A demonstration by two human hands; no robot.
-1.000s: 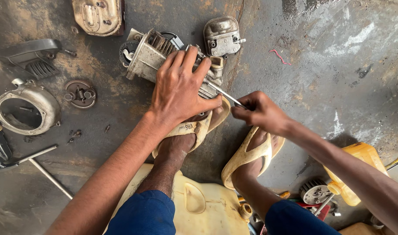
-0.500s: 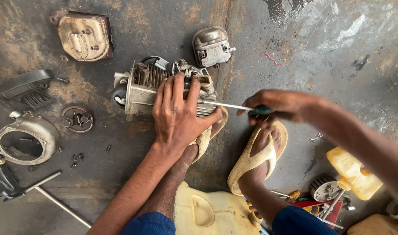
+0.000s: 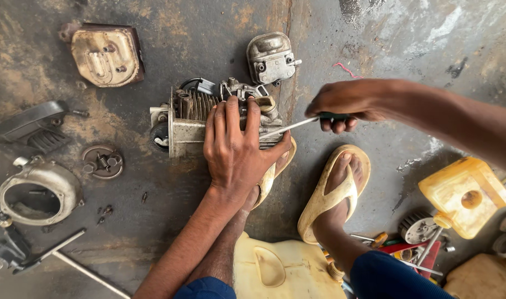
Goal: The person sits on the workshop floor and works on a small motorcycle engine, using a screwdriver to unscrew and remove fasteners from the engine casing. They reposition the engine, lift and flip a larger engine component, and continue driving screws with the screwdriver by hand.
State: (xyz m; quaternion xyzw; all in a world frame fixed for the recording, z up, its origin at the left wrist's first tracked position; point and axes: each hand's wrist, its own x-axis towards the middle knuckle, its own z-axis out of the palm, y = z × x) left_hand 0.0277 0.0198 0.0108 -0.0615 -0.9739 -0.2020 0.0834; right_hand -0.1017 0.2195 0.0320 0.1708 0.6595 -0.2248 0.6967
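Screwdriver (image 3: 297,125) in right hand (image 3: 341,102) (tip at engine (image 3: 208,119)); left hand (image 3: 236,147) pressing engine.

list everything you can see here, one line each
engine block: 1, grey finned metal, floor centre, under left hand
screwdriver: 1, green handle, in right hand, tip at engine
metal covers: 2, rusty tan top left, grey top centre
round housing: 1, grey, left
pulley disc: 1, rusty, left of engine
fuel tank: 1, yellow, right
jerrycan: 1, pale yellow, bottom centre
sandals: 2, yellow, on feet
left hand: 1, pressing on engine
right hand: 1, gripping screwdriver
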